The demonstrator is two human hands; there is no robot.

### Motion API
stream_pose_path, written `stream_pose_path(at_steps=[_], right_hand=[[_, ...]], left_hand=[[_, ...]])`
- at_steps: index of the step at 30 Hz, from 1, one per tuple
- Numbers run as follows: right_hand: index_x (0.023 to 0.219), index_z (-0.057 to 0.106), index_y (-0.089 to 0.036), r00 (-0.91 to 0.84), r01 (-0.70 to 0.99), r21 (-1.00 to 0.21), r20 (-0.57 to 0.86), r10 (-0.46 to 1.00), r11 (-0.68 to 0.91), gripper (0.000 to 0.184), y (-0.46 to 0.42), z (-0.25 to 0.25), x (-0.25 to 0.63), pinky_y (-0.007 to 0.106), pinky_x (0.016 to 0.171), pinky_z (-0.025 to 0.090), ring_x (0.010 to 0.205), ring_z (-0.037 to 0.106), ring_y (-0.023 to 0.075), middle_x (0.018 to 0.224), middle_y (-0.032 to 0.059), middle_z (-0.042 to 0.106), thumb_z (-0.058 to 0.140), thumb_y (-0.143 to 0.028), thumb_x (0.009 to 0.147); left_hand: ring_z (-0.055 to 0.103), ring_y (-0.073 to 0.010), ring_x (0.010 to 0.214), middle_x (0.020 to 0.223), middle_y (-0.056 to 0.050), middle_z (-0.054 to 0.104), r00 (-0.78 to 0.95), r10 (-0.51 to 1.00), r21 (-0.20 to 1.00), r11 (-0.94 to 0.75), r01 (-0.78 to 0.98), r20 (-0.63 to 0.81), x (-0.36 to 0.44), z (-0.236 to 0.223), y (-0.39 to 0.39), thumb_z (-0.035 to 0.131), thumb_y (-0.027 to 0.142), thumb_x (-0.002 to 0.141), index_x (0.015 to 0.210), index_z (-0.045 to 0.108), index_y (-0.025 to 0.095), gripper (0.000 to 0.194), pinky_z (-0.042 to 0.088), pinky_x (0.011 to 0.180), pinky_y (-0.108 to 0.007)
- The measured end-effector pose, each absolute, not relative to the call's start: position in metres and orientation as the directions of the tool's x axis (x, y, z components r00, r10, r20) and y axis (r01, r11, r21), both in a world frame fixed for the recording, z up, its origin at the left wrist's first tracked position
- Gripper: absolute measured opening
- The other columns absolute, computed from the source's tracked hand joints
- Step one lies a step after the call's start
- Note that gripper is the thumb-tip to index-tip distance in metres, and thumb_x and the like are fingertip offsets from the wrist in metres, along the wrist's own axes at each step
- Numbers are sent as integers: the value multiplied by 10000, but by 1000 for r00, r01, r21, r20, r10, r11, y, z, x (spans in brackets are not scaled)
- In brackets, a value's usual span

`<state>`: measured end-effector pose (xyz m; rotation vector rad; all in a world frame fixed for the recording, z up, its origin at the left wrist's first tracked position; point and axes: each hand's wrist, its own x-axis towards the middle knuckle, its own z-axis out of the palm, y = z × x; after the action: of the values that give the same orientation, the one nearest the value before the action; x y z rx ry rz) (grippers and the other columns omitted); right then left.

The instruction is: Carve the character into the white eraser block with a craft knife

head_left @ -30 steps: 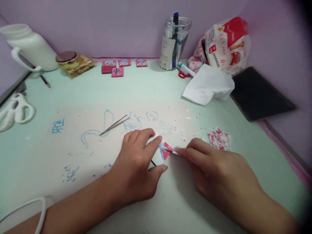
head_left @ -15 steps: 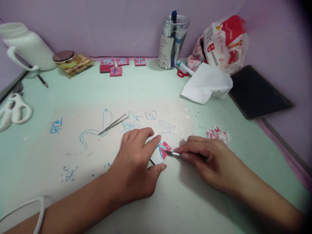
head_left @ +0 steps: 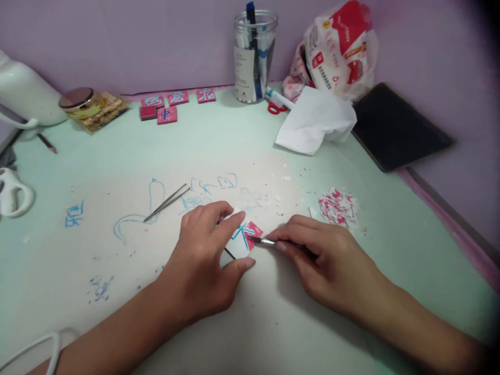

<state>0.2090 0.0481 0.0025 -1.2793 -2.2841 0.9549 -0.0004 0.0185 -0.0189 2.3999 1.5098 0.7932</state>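
My left hand (head_left: 203, 258) pinches a small square tile (head_left: 245, 237) against the pale green table (head_left: 219, 140); the tile is part white, part red, with a blue drawn stroke. My right hand (head_left: 324, 258) grips a thin carving knife (head_left: 261, 240) like a pen, its metal tip touching the tile's red corner. A heap of red and white shavings (head_left: 338, 205) lies just beyond my right hand. Metal tweezers (head_left: 166, 202) lie on the table left of my left hand, over blue scribbles.
Several finished red tiles (head_left: 172, 103) sit at the back. A glass jar of pens (head_left: 253, 54), a tissue (head_left: 314, 122), a printed bag (head_left: 338, 47), a dark tablet (head_left: 398, 127), a gold-lidded jar (head_left: 82, 101), white scissors (head_left: 11, 190) and a white jug (head_left: 23, 94) ring the table.
My right hand drew back a little, showing more of the knife's metal tip on the tile. The view swung right and down, so everything sits further left.
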Motion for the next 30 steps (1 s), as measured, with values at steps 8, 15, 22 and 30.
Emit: stream_pose_path(at_steps=[8, 15, 22, 30], right_hand=[[975, 690, -245, -479, 652, -688, -47, 876, 320, 299, 40, 2, 205, 304, 603, 463, 676, 604, 160, 838, 19, 651, 427, -162, 861], [881, 686, -218, -477, 698, -631, -58, 877, 338, 266, 36, 6, 203, 288, 620, 486, 661, 615, 158, 778, 37, 641, 437, -132, 846], [949, 674, -208, -500, 684, -619, -12, 866, 386, 295, 36, 5, 207, 303, 630, 507, 688, 630, 170, 822, 54, 639, 416, -104, 848], [877, 682, -213, -510, 695, -597, -17, 860, 400, 281, 35, 6, 204, 266, 605, 490, 649, 615, 148, 786, 45, 642, 437, -86, 824]], left_hand=[[503, -301, 1056, 1138, -176, 515, 337, 883, 403, -452, 795, 325, -1, -18, 20, 673, 310, 772, 1174, 552, 68, 485, 410, 894, -520], [499, -291, 1063, 1157, -151, 505, 344, 887, 405, -450, 796, 309, -1, -17, 20, 652, 309, 790, 1208, 505, 132, 477, 416, 897, -519], [488, -293, 1076, 1163, -154, 497, 341, 896, 413, -436, 800, 285, -1, -16, 20, 652, 299, 791, 1215, 500, 125, 483, 401, 912, -521], [483, -301, 1085, 1160, -165, 495, 344, 897, 400, -433, 808, 277, -1, -15, 19, 644, 310, 797, 1206, 518, 92, 480, 391, 921, -514]])
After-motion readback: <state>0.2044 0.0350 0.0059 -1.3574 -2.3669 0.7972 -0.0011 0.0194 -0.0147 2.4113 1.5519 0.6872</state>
